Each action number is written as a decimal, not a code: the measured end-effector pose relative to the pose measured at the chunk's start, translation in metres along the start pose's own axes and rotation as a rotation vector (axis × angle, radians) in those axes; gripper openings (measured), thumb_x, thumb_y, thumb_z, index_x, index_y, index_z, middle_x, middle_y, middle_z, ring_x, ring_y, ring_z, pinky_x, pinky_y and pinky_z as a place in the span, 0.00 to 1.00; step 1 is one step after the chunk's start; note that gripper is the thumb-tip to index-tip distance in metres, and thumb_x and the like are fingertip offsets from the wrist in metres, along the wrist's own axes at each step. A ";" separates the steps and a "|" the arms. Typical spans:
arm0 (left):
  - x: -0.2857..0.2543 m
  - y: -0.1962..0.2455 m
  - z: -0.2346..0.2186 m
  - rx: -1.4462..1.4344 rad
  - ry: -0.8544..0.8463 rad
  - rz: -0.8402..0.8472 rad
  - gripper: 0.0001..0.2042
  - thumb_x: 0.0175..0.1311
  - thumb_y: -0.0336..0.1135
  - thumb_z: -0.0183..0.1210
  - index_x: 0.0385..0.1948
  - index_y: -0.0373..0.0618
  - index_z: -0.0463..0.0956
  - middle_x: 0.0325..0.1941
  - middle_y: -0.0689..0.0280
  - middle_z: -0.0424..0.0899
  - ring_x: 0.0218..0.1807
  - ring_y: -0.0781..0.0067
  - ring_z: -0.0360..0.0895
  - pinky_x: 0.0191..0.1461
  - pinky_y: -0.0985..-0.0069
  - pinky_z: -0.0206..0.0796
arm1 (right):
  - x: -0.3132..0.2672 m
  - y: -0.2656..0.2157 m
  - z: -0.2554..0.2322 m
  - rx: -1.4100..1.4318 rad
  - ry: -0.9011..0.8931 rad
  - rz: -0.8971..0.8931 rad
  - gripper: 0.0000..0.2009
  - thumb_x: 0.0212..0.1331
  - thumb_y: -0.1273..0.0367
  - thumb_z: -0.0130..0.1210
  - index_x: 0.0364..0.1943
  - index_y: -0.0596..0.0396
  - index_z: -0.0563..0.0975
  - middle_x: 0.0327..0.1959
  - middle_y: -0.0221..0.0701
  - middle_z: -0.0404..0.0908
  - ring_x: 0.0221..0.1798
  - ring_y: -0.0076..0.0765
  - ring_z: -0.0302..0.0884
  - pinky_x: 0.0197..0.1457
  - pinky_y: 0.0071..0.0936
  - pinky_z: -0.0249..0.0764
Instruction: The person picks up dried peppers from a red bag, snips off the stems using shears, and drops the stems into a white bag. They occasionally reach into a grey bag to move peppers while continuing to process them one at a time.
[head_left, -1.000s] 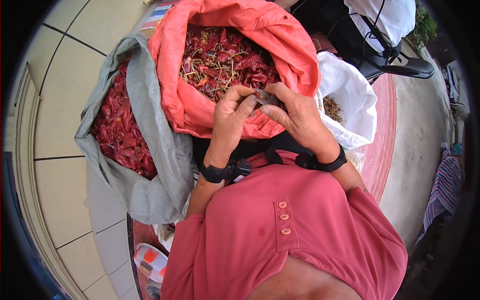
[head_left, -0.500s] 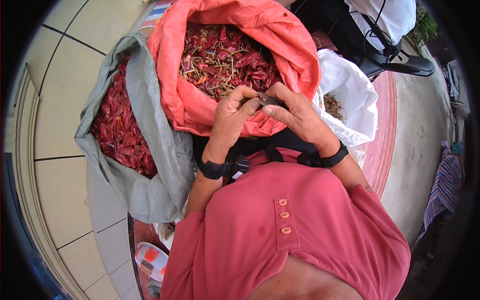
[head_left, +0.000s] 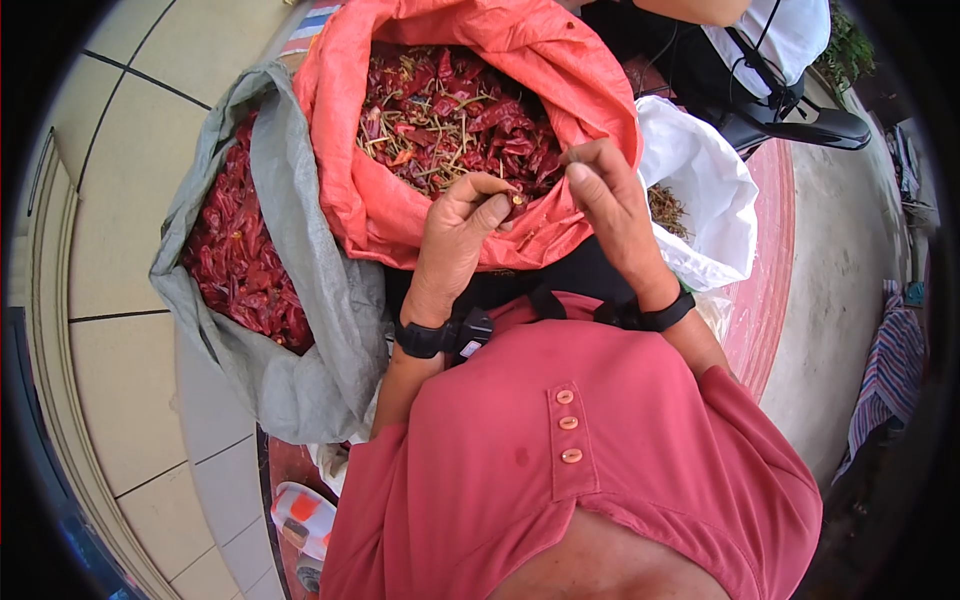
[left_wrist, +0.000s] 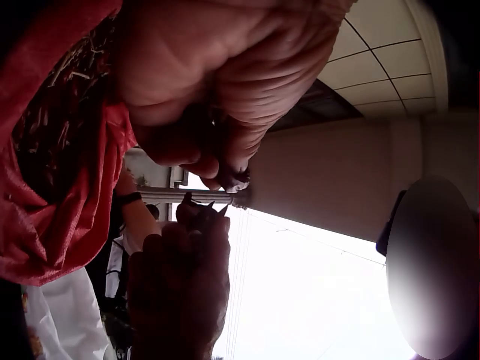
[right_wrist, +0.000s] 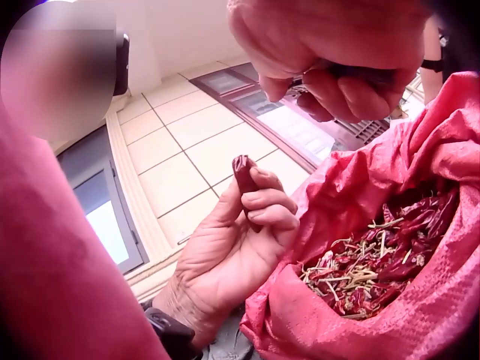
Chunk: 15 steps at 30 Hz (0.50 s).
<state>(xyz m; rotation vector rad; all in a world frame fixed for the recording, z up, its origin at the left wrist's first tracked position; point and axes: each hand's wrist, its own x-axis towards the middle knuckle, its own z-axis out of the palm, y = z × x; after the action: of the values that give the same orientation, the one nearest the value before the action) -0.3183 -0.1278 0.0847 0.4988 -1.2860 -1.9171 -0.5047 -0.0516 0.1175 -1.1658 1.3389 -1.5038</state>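
In the head view, my left hand pinches a dried red chili pepper between thumb and fingers. Its stemless, pale-centred end points up in the right wrist view, where the chili stands out of the grip. My right hand is a short way to the right, fingers curled around small scissors; in the left wrist view the dark pointed blades of the scissors stick out past the fingers. Below both hands, an open red woven sack holds dried chilies mixed with loose stems.
A grey sack of red chilies leans on the left. On the right, a white bag contains brown stems. Another person's arm reaches in at the top, beside a black seat-like object. An orange-and-white container lies lower left.
The right hand has drawn the scissors away from the chili, up and to the right. The left hand stays put, with the chili's end now exposed. Another person's arm has appeared at the top.
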 end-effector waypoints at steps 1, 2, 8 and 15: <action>-0.001 0.000 0.001 -0.005 -0.008 0.004 0.07 0.68 0.32 0.57 0.43 0.42 0.75 0.39 0.70 0.79 0.39 0.83 0.73 0.44 0.84 0.66 | 0.000 0.001 -0.003 0.024 0.017 0.016 0.12 0.69 0.62 0.52 0.41 0.58 0.71 0.30 0.21 0.68 0.33 0.14 0.62 0.36 0.17 0.64; 0.000 0.000 0.001 -0.009 -0.018 0.008 0.07 0.68 0.32 0.57 0.43 0.42 0.75 0.40 0.69 0.78 0.39 0.83 0.73 0.44 0.83 0.66 | -0.002 0.004 -0.005 0.036 0.010 0.031 0.12 0.69 0.62 0.52 0.41 0.58 0.71 0.30 0.21 0.68 0.32 0.15 0.62 0.36 0.17 0.64; 0.001 -0.002 0.002 -0.032 -0.051 0.040 0.07 0.68 0.31 0.57 0.44 0.41 0.75 0.42 0.69 0.78 0.40 0.82 0.72 0.44 0.83 0.65 | -0.012 -0.002 -0.001 -0.288 -0.122 -0.209 0.15 0.65 0.60 0.56 0.42 0.59 0.72 0.28 0.28 0.69 0.31 0.23 0.65 0.36 0.22 0.65; -0.016 0.039 0.018 0.294 0.300 0.190 0.08 0.67 0.24 0.54 0.45 0.39 0.75 0.43 0.67 0.78 0.44 0.80 0.75 0.51 0.82 0.67 | 0.000 0.006 0.005 -0.475 -0.032 -0.016 0.18 0.61 0.58 0.59 0.43 0.60 0.73 0.27 0.39 0.75 0.30 0.38 0.75 0.36 0.32 0.70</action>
<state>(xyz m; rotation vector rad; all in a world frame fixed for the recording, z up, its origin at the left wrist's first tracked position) -0.3053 -0.1124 0.1257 0.7531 -1.3660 -1.4418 -0.5002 -0.0541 0.1115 -1.4848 1.7243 -1.2019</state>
